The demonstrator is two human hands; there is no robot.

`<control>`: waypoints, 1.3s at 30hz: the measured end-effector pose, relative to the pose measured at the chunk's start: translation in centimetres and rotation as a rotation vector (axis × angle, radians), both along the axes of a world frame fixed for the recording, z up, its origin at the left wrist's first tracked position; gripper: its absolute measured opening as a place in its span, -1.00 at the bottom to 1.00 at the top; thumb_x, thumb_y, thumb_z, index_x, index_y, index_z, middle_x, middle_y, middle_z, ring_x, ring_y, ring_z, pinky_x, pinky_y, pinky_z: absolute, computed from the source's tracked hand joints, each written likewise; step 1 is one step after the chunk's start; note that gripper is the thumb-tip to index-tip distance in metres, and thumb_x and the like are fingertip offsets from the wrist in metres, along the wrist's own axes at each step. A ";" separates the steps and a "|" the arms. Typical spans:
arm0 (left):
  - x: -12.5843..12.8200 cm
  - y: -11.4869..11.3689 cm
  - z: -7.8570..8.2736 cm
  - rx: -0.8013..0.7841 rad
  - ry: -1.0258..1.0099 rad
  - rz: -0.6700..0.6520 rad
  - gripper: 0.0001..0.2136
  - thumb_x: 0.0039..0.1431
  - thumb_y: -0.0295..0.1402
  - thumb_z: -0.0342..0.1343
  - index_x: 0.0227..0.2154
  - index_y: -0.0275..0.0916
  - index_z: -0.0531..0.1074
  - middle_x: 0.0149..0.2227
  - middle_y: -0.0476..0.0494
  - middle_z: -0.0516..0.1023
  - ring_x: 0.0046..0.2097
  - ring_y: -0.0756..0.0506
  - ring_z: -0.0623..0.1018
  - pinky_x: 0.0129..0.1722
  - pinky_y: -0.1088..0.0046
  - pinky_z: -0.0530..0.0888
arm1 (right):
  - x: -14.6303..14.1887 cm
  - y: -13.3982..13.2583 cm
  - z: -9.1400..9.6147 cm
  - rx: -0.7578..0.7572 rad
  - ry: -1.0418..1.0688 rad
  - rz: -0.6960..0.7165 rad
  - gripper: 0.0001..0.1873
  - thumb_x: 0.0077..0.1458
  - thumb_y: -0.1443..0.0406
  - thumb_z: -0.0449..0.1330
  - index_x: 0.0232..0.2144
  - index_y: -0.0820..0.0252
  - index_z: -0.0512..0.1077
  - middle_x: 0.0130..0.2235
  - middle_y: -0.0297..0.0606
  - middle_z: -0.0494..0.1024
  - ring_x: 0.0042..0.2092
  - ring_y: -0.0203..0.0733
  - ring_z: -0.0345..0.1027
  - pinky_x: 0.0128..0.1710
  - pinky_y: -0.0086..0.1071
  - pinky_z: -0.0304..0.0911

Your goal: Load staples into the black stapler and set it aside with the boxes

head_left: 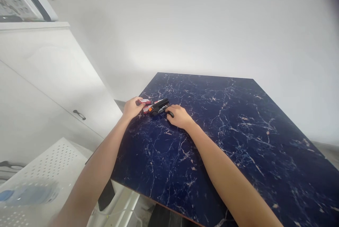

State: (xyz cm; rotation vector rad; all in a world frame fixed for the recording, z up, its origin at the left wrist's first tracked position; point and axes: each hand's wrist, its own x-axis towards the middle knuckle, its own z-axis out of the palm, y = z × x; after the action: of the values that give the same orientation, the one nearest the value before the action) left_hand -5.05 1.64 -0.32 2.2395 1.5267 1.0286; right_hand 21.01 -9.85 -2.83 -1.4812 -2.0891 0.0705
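Note:
A black stapler [159, 107] with an orange part lies near the far left corner of a dark blue marbled table [238, 142]. My right hand [178, 116] rests on the table with its fingers curled around the stapler's near end. My left hand [132, 107] is closed on a small red and white box [145, 102] just left of the stapler, and a second red and white box [147, 108] lies against the stapler's orange end.
A white cabinet with a dark handle [79, 114] stands to the left. A white perforated surface [50, 163] sits at lower left with a clear plastic bottle [29, 193] lying on it. A plain white wall runs behind the table.

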 end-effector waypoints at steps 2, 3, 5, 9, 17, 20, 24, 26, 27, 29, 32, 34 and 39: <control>0.1 -0.1 0.2 0.020 -0.033 0.018 -0.76 0.12 -0.25 0.23 -0.14 -0.13 0.54 -0.19 -0.09 0.64 -0.17 -0.17 0.61 -0.10 0.29 0.51 | -0.1 -0.1 0.0 -0.003 0.011 -0.006 -0.74 0.19 0.34 0.14 -0.09 0.16 0.53 -0.14 -0.15 0.58 -0.08 -0.05 0.39 -0.02 -0.26 0.26; 0.2 -0.3 0.5 0.051 -0.068 0.032 -0.75 0.16 -0.24 0.20 -0.10 -0.14 0.52 -0.17 -0.10 0.63 -0.17 -0.15 0.61 -0.11 0.31 0.51 | -0.2 -0.1 0.1 -0.006 0.020 -0.006 -0.72 0.20 0.34 0.14 -0.06 0.17 0.53 -0.13 -0.14 0.59 -0.07 -0.04 0.39 -0.01 -0.25 0.26; 0.6 -1.1 1.4 0.154 -0.153 0.031 -0.74 0.22 -0.22 0.14 -0.07 -0.17 0.48 -0.13 -0.12 0.61 -0.15 -0.12 0.60 -0.10 0.34 0.51 | -0.3 -0.2 0.1 -0.013 0.041 0.012 -0.64 0.20 0.33 0.14 0.04 0.19 0.48 -0.11 -0.13 0.60 -0.05 -0.02 0.39 0.02 -0.23 0.27; 2.0 -3.9 3.2 0.357 -0.161 -0.131 -0.81 0.25 -0.20 0.10 -0.18 -0.17 0.46 -0.18 -0.11 0.57 -0.12 -0.14 0.54 -0.03 0.28 0.46 | 0.0 0.1 0.2 -0.030 0.169 0.020 -0.54 0.25 0.35 0.06 0.18 0.17 0.38 0.00 -0.15 0.60 0.01 -0.04 0.42 0.07 -0.23 0.27; 6.4 -7.1 1.8 0.260 0.383 -0.521 -0.87 0.17 -0.19 0.19 -0.34 -0.11 0.52 -0.25 -0.18 0.53 -0.01 -0.30 0.41 0.16 -0.04 0.27 | 1.3 1.0 -0.2 -0.041 0.425 -0.290 -0.66 0.15 0.44 -0.03 -0.11 0.15 0.45 -0.16 -0.21 0.64 -0.13 -0.12 0.51 -0.06 -0.29 0.33; 6.9 -7.2 1.5 0.283 0.436 -0.589 -0.81 0.11 -0.17 0.26 -0.25 -0.11 0.55 -0.01 -0.22 0.50 0.12 -0.37 0.35 0.22 -0.10 0.21 | 1.0 0.8 -0.1 -0.029 0.388 -0.247 -0.72 0.07 0.42 0.05 -0.17 0.15 0.44 -0.22 -0.24 0.61 -0.22 -0.14 0.47 -0.13 -0.32 0.30; 5.9 -6.7 2.0 0.316 0.459 -0.589 -0.66 0.07 -0.03 0.30 -0.15 -0.07 0.58 0.26 -0.19 0.31 0.28 -0.44 0.22 0.29 -0.16 0.14 | 0.4 0.2 0.2 -0.031 0.318 -0.145 -0.78 -0.06 0.41 0.12 -0.29 0.13 0.42 -0.34 -0.32 0.55 -0.33 -0.19 0.38 -0.25 -0.37 0.23; 5.2 -6.3 2.2 0.315 0.459 -0.589 -0.65 0.07 -0.05 0.29 -0.11 -0.06 0.58 0.33 -0.17 0.23 0.32 -0.44 0.18 0.32 -0.16 0.12 | 0.2 0.1 0.3 -0.033 0.292 -0.105 -0.82 -0.08 0.41 0.14 -0.34 0.12 0.40 -0.39 -0.35 0.52 -0.36 -0.20 0.34 -0.29 -0.39 0.19; 4.9 -6.2 2.3 0.311 0.456 -0.585 -0.65 0.08 -0.09 0.29 -0.09 -0.06 0.57 0.35 -0.15 0.19 0.34 -0.44 0.15 0.33 -0.16 0.11 | 0.1 0.0 0.4 -0.032 0.283 -0.092 -0.83 -0.08 0.41 0.14 -0.36 0.12 0.40 -0.39 -0.35 0.51 -0.37 -0.21 0.32 -0.30 -0.39 0.18; 4.5 -5.9 2.3 0.294 0.448 -0.563 -0.65 0.09 -0.19 0.28 -0.03 -0.05 0.56 0.38 -0.13 0.13 0.37 -0.44 0.10 0.35 -0.15 0.09 | 0.1 0.0 0.4 -0.030 0.271 -0.074 -0.84 -0.09 0.41 0.15 -0.37 0.12 0.39 -0.38 -0.35 0.51 -0.37 -0.22 0.31 -0.30 -0.39 0.18; 4.3 -5.4 1.9 0.243 0.448 -0.540 -0.57 0.07 -0.25 0.28 0.05 -0.01 0.52 0.40 -0.11 0.10 0.38 -0.45 0.07 0.34 -0.19 0.09 | 0.1 0.1 0.3 -0.029 0.260 -0.064 -0.83 -0.08 0.42 0.16 -0.35 0.13 0.40 -0.33 -0.34 0.53 -0.35 -0.23 0.33 -0.28 -0.40 0.19; 4.1 -5.1 1.6 0.207 0.447 -0.550 -0.49 0.06 -0.21 0.31 0.12 0.01 0.48 0.41 -0.13 0.08 0.38 -0.47 0.08 0.34 -0.20 0.09 | 0.1 0.2 0.2 -0.026 0.257 -0.074 -0.82 -0.05 0.43 0.17 -0.33 0.13 0.42 -0.31 -0.32 0.54 -0.33 -0.23 0.34 -0.27 -0.40 0.21; 3.7 -4.4 1.0 0.103 0.430 -0.543 -0.28 0.04 0.02 0.33 0.27 0.01 0.33 0.44 -0.18 0.00 0.41 -0.51 0.02 0.34 -0.21 0.09 | 0.4 0.5 -0.1 -0.003 0.268 -0.146 -0.80 0.05 0.44 0.13 -0.27 0.14 0.45 -0.27 -0.28 0.55 -0.28 -0.20 0.37 -0.19 -0.37 0.25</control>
State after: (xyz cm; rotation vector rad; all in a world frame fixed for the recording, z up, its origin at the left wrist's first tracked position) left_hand -1.30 -2.76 0.72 2.8467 0.8927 0.4953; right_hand 21.42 -9.33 -2.95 -1.5299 -1.7658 0.2044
